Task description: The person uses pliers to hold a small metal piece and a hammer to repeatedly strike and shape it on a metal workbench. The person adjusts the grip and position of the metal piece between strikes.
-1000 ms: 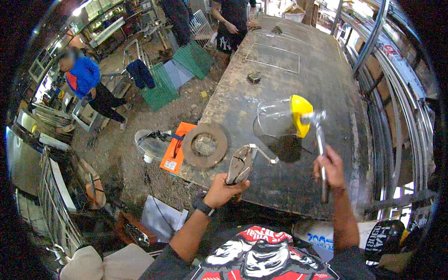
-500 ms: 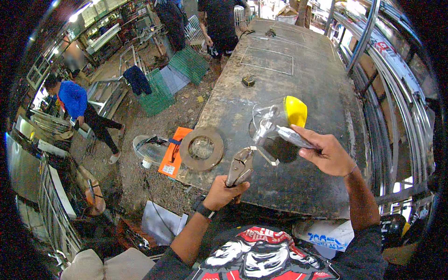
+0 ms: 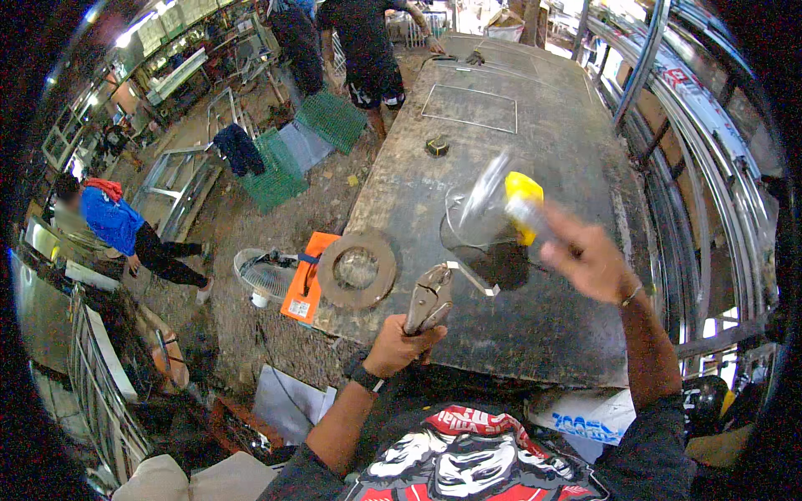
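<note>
My left hand (image 3: 394, 346) is closed round a pair of locking pliers (image 3: 429, 301) above the near part of the worktable (image 3: 551, 346). At the pliers' jaws is a thin bent metal strip (image 3: 474, 279), its pale end faces showing. My right hand (image 3: 589, 255), smeared by motion, grips a hammer (image 3: 484, 190) whose blurred metal head is raised above and beyond the strip. Behind the hammer's handle lies a bright yellow curved thing (image 3: 524, 185) beside a clear rounded piece with a thin rim; I cannot make out its kind. A dark round patch shows below it.
On the table's left edge lie a thick brown ring (image 3: 322, 271) and an orange flat case (image 3: 302, 305). A tape measure (image 3: 437, 146) and a thin rectangular frame (image 3: 510, 115) lie farther off. A fan (image 3: 261, 271) stands left; long metal profiles (image 3: 697, 159) line the right. People stand beyond.
My right hand has swung the hammer upward and away from the strip. The left hand and pliers stay put. The person in blue at the left has shifted left and leaned over.
</note>
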